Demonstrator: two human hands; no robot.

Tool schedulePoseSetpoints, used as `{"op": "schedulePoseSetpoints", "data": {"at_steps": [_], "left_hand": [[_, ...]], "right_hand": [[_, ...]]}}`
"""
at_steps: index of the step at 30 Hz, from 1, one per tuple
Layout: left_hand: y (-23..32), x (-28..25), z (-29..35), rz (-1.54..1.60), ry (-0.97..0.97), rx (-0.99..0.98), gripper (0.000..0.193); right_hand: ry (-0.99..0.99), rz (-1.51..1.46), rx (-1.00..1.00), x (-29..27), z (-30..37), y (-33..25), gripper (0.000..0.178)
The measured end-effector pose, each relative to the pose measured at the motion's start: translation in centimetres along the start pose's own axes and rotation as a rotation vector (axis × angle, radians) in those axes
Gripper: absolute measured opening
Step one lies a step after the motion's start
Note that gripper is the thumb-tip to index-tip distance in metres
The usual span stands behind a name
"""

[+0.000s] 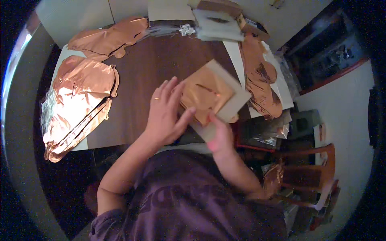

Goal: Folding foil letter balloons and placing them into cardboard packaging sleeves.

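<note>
Above the near edge of the table, my right hand [222,134] grips a folded copper-coloured foil balloon [207,94] together with a pale flat card [240,98] behind it. The thumb presses the lower edge, and the card sticks out past the foil at the right. My left hand [164,112], with a ring on one finger, lies along the foil's left edge. Its fingers are stretched and its thumb touches the front of the foil. A dark slit-like mark crosses the folded foil. The far sides of both are hidden.
Flat copper foil balloons lie at the table's left [82,86], far left [110,38] and right [257,74]. Clear wrapping [169,30], a white bundle [187,29] and a stack of clear packets [219,26] line the back. A wooden chair [327,160] stands at the right.
</note>
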State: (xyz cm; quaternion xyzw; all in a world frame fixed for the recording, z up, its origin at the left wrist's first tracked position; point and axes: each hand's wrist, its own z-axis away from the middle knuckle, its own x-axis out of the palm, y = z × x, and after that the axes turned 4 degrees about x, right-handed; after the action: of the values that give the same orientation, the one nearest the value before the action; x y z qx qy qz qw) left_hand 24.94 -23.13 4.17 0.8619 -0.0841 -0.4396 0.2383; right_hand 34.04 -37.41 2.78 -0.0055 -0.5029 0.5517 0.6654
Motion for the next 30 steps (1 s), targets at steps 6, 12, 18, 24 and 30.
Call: {"op": "schedulePoseSetpoints", "data": {"at_steps": [6,12,18,24,30], "left_hand": [[-2.9,2.5,0.7,-0.126,-0.264,0.089,0.075],[-4.9,1.7,1.0,-0.146,-0.323,0.191,0.075],[-5.2,0.5,0.8,-0.097,-0.358,0.193,0.073],[-7.1,-1.8,1.0,0.123,-0.332,0.229,0.058],[-7.5,-1.9,1.7,-0.014,-0.285,0.312,0.037]], "right_hand": [[0.133,0.109,0.082,2.1,0.4,1.9,0.027],[-0.45,1.157,0.733,-2.7,0.3,-6.1,0.026],[-0.433,1.817,-0.275,-0.7,-0.1,-8.0,0.01],[-0.871,2.049,-1.003,-0.9,-2.9,-3.4,0.056],[-0.905,2.037,-0.983,-1.0,-2.5,-3.0,0.05]]}}
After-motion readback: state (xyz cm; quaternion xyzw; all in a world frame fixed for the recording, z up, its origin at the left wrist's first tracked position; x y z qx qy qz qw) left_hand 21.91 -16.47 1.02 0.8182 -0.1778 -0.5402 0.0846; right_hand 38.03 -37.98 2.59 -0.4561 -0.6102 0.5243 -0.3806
